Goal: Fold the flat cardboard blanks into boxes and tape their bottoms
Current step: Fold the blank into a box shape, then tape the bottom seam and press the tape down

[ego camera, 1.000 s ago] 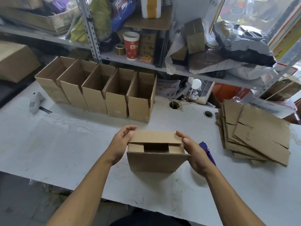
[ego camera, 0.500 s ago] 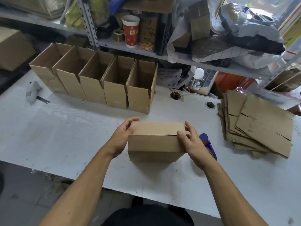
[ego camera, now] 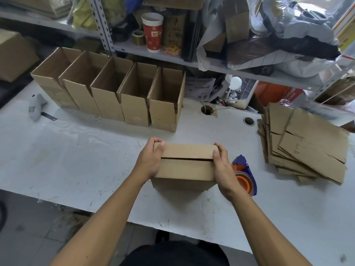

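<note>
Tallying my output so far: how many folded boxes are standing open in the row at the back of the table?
5. The open brown cardboard boxes stand side by side, from left: first, second, third, fourth, fifth. None looks hidden.

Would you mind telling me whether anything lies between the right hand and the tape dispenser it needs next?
Nothing visible does. The right hand grips the brown cardboard box, and the blue tape dispenser with its orange roll lies directly beside that hand on the white table.
</note>
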